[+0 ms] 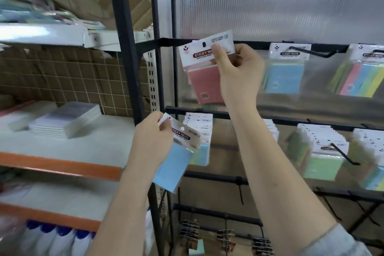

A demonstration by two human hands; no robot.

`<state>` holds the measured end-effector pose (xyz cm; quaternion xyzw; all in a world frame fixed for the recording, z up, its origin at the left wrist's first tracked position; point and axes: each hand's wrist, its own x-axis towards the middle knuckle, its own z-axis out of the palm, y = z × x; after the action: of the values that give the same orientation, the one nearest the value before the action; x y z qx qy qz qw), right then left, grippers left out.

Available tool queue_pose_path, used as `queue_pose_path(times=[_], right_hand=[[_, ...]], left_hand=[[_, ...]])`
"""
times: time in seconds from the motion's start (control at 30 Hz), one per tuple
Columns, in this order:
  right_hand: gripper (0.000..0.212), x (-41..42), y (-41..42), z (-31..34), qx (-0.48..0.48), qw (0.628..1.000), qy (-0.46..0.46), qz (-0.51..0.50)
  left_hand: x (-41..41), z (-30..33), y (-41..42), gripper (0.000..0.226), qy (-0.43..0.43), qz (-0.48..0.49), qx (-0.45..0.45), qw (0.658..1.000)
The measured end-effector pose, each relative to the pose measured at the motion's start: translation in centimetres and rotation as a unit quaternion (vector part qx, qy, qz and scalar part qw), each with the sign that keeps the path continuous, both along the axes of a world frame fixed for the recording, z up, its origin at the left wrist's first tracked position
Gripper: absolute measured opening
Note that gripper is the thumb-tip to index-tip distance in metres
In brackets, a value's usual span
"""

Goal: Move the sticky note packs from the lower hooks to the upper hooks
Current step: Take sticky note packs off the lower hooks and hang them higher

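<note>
Hands: right hand (239, 68) pinches red pack (204, 68); left hand (152, 143) grips blue pack (176, 164).

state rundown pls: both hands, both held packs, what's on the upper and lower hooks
right hand: pinches the red pack's header card
red sticky note pack: held up at the upper rail, tilted
left hand: grips blue pack
blue sticky note pack: off the hooks, tilted
upper middle hook: one pack hanging
lower hooks: still stacked with packs
</note>
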<state>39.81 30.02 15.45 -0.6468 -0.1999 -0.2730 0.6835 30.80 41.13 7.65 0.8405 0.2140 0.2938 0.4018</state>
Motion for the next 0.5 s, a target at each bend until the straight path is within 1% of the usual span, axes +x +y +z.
queue_pose_path(times=[0.13, 0.33, 0.5], right_hand=[[0.02, 0.6, 1.0, 0.5, 0.017, 1.0, 0.024, 0.002], [0.019, 0.9, 1.4, 0.6, 0.05, 0.998, 0.037, -0.008], [0.023, 1.2, 1.5, 0.3, 0.05, 0.998, 0.046, -0.01]], left_hand=[[-0.3, 0.3, 0.2, 0.031, 0.003, -0.009, -0.004, 1.0], [-0.3, 0.3, 0.7, 0.022, -0.006, -0.008, 0.01, 1.0], [-0.1, 0.4, 0.9, 0.022, -0.012, -0.005, 0.021, 1.0]])
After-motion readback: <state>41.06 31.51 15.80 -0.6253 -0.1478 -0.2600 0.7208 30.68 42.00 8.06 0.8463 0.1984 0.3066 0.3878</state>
